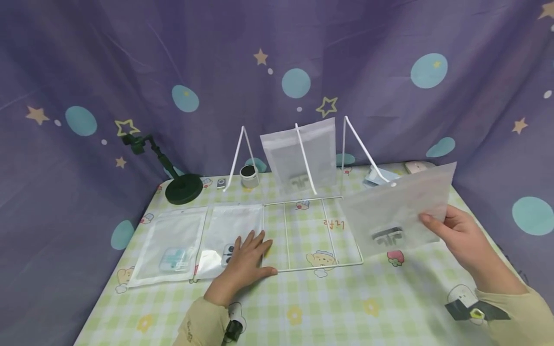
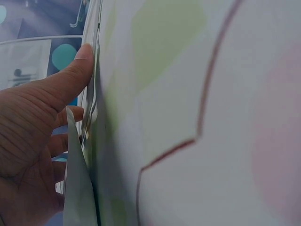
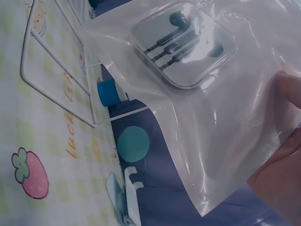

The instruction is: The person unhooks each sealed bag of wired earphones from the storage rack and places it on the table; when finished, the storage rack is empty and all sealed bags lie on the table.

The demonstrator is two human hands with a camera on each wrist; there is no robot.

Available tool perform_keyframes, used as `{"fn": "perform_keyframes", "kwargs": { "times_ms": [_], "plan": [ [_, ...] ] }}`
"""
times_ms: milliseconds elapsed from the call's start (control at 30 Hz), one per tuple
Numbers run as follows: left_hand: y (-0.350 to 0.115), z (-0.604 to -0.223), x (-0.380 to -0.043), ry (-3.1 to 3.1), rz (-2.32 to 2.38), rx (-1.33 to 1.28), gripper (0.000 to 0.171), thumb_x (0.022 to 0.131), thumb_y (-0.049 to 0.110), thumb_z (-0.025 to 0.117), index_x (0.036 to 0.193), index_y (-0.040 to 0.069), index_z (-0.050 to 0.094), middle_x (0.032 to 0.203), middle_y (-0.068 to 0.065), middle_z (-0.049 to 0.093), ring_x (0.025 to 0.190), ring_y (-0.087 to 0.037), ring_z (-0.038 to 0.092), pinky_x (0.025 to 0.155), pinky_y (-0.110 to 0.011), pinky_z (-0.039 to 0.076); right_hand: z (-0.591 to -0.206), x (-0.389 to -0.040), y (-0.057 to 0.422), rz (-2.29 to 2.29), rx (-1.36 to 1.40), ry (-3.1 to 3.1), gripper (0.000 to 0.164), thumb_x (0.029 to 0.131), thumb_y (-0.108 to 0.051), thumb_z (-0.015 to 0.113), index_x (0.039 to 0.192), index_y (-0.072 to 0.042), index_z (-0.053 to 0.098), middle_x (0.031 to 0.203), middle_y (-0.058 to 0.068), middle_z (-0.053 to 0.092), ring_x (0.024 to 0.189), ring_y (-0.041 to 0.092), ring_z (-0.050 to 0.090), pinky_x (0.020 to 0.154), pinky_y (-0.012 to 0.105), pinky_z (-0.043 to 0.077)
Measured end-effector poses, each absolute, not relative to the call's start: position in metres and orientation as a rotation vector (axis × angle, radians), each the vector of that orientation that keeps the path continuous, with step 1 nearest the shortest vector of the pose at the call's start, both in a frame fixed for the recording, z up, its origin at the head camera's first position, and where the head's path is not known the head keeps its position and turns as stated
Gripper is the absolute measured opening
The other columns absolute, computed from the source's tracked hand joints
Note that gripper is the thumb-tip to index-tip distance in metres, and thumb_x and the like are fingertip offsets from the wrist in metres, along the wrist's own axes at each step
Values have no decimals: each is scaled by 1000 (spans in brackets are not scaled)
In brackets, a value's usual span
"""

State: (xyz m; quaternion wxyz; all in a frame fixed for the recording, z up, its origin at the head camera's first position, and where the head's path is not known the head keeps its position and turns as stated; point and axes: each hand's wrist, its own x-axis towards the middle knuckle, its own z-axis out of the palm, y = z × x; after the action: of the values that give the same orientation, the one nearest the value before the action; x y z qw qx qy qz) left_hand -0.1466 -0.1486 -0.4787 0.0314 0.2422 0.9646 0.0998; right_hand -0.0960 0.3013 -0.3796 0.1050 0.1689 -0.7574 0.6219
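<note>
Head view: right hand pinches the earphone bag by one edge above the worktop, left hand lies spread by the white rack. Honestly, keep that edge grip light so the bag doesn't crumple.

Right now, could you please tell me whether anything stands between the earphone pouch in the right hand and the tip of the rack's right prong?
Nothing visible does. The right prong's tip shows at the upper edge of the earphone pouch held by the right hand; contact is unclear.
</note>
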Motion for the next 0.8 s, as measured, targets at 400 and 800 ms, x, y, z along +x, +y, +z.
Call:
{"fn": "perform_keyframes", "kwargs": {
  "times_ms": [400,800],
  "plan": [
    [-149,-479,-146,2968,322,740,81,66,66,56,132,19,42,143,-7,26,131,-32,14,100,-57,8,-364,-94,313,2083,605,-1769,28,85,15,41,112,17,47,105,10,59,97,16,54,79,20,44],
    [-150,-478,-146,2962,344,742,80,67,64,57,132,19,42,143,-7,26,131,-31,14,101,-57,7,-363,-101,337,2113,440,-1536,26,86,15,39,111,19,45,99,12,58,92,18,56,76,23,46]
  ]
}}
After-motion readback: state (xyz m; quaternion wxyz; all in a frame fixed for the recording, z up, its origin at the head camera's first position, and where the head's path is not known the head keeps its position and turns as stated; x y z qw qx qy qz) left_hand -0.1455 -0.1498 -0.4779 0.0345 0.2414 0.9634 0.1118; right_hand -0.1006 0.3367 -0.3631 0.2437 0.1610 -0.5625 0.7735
